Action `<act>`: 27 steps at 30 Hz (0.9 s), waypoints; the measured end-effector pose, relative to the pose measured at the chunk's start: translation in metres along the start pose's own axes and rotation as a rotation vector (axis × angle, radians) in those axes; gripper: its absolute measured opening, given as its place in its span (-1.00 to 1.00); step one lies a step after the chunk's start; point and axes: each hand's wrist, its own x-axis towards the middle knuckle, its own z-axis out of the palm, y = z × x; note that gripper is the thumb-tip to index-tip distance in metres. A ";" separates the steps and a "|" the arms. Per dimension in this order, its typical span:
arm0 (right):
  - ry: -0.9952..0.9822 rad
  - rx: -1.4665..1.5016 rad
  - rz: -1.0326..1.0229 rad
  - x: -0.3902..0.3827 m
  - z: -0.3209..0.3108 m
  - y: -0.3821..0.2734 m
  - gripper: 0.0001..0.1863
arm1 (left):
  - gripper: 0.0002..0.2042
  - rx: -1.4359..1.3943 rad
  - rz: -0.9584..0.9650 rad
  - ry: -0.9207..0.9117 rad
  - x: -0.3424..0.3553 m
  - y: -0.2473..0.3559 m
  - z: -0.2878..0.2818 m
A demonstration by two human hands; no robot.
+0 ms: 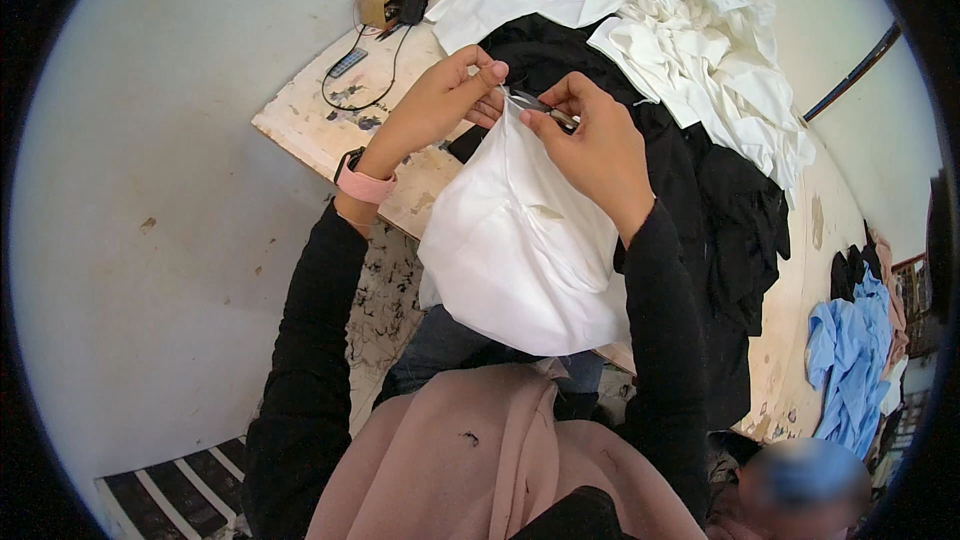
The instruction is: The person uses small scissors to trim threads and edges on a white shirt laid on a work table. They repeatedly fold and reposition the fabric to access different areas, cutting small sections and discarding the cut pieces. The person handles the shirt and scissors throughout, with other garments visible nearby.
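Observation:
My left hand (460, 95) pinches the top tip of a white piece of fabric (510, 270), which hangs down over the table's front edge with a seam running from that tip. My right hand (595, 140) is closed on small dark metal snips (532, 100), whose blades lie at the fabric just right of my left fingers. My left wrist has a pink-strapped watch (365, 182). Black fabric (730, 230) lies heaped behind and to the right of the white piece.
A worn pale table (295, 125) carries a large white garment pile (710, 60), a small wooden box with dark device and cables (390, 0), a remote (348, 62) and, at far right, blue, pink and black clothes (850, 350). Another person (800, 485) is at bottom right. A wall (160, 190) stands left.

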 end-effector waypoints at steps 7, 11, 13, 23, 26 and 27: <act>0.012 -0.030 0.012 0.002 0.006 0.008 -0.70 | -0.73 0.016 0.090 0.026 0.002 -0.011 -0.017; -0.059 0.058 -0.066 -0.042 -0.013 0.005 -0.78 | -0.40 0.755 0.393 0.645 -0.024 -0.012 -0.056; -0.293 -0.102 -0.014 -0.078 -0.028 0.010 -0.80 | -0.16 0.775 0.208 0.421 -0.061 -0.005 -0.063; 0.813 0.592 -0.020 -0.076 -0.147 0.076 -0.84 | -0.31 0.551 -0.032 -0.129 -0.101 -0.030 0.062; 0.928 0.377 0.077 -0.074 -0.193 0.089 -0.83 | -0.63 0.010 -0.119 0.106 -0.071 -0.019 0.049; 0.903 0.260 0.152 -0.076 -0.200 0.096 -0.81 | -0.61 -0.128 -0.027 0.138 -0.055 -0.013 0.043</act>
